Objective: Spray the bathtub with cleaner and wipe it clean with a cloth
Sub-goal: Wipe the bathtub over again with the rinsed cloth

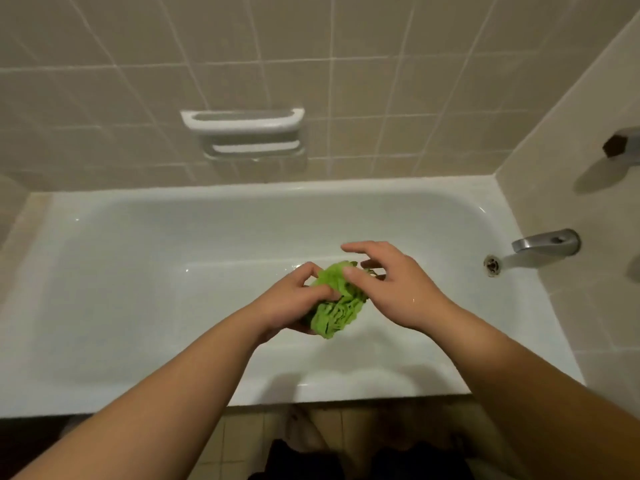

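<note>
Above the middle of the white bathtub (138, 271), a crumpled bright green cloth (337, 306) is held in the air between both hands. The left hand (294, 303) grips it from the near side, fingers curled into the bunched folds. The right hand (391, 282) is spread wide, its thumb pressed on the top of the cloth while the other fingers reach loosely over the far edge, mostly straight. The tub is glossy and smooth, with small wet glints on its floor. At its right end a dull metal spout (547, 242) juts from the beige tiled wall (381, 98), with a round overflow fitting (491, 265) just beside it. A white ceramic soap holder (242, 128) with a grab bar is set into the back wall.
</note>
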